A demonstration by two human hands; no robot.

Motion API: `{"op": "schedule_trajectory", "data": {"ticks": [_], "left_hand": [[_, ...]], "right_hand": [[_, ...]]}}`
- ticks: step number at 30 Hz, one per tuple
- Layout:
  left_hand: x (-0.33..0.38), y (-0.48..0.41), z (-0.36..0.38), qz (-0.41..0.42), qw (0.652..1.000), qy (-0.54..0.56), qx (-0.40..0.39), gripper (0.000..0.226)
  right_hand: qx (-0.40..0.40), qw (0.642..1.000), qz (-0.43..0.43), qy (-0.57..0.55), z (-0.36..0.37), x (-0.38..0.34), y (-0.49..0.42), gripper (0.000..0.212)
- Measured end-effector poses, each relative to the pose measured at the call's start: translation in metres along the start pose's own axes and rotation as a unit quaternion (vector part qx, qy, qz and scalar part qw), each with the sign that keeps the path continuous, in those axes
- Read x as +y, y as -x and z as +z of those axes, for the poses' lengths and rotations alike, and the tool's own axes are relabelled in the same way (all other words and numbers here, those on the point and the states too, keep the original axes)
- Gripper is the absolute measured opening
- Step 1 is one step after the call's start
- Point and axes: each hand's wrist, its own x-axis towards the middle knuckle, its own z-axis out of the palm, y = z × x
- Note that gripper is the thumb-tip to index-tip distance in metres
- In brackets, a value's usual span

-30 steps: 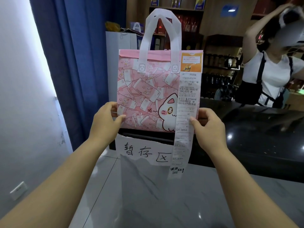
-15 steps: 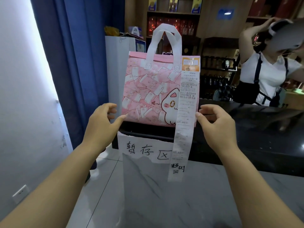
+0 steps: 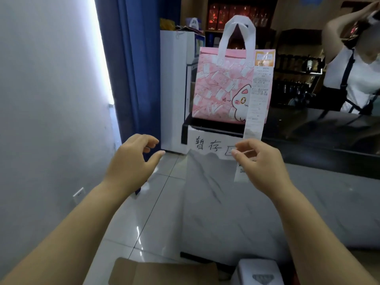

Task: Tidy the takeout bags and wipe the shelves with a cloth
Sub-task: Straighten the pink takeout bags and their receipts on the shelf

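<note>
Takeout bag (image 3: 222, 89), pink and boxy, stands upright on the corner of the glossy black bench (image 3: 318, 128), at twelve o'clock from the hands. It has a soft matte skin, a white cartoon cat and looped white handles (image 3: 239, 20). A thin paper receipt (image 3: 259, 95) hangs from its two o'clock corner, and the right hand (image 3: 261, 163) pinches the lower end. At nine o'clock the left hand (image 3: 131, 163) is loosely spread, holding nothing.
</note>
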Motion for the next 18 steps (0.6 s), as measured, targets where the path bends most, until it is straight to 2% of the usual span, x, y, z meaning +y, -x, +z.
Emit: {"op": "schedule_trajectory", "data": {"ticks": [8,14,18], "left_hand": [[-0.008,0.122,-0.072,-0.06,0.996,-0.047,-0.046,0.019],[0.021,0.199,-0.124,-0.129,0.989,-0.07,-0.033,0.014],[0.047,0.256,-0.152,-0.2,0.975,-0.098,-0.002,0.015]], "right_hand": [[-0.127,0.991,-0.032,0.036,0.012,-0.055,0.091,0.022],[-0.211,0.972,-0.096,0.021,0.018,-0.09,0.135,0.028],[-0.271,0.953,-0.135,-0.028,0.025,-0.109,0.169,0.027]]}}
